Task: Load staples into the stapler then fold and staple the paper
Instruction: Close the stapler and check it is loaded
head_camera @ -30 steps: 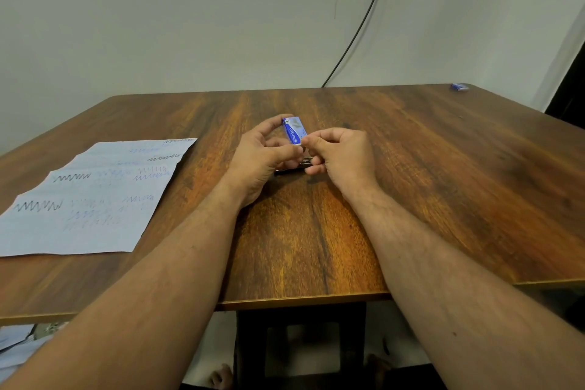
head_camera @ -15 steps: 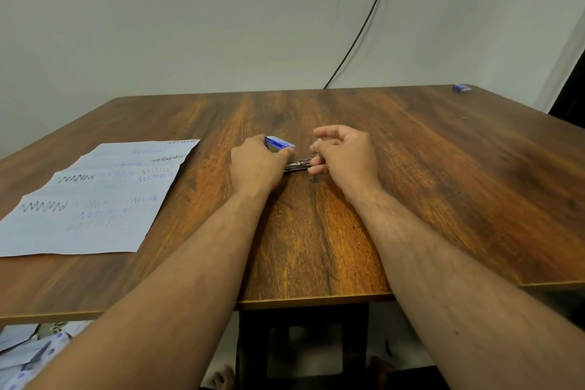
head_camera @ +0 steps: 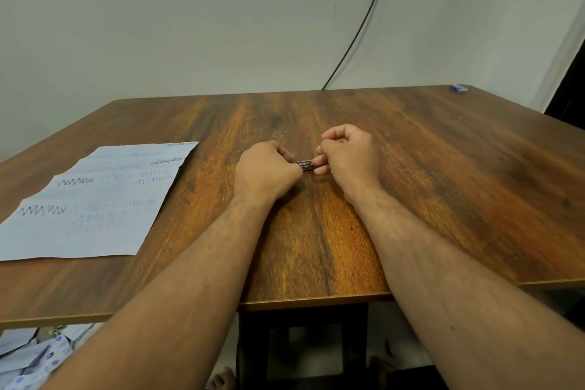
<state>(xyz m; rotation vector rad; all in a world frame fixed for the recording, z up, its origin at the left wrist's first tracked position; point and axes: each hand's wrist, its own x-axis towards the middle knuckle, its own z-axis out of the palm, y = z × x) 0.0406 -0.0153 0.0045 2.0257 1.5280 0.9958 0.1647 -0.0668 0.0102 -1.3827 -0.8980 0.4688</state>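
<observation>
bare forearms with sparse hair, no sleeves, left hand [head_camera: 266,172], right hand [head_camera: 351,157].

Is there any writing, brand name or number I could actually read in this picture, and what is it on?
None can be read.
Paper: only zigzag pen scribbles in black and blue, no words.
Small blue object at the table's far right corner: too small to read.
Printed sheets below the table edge: blurred marks, unreadable.
Metal stapler between the hands: no visible label.
</observation>
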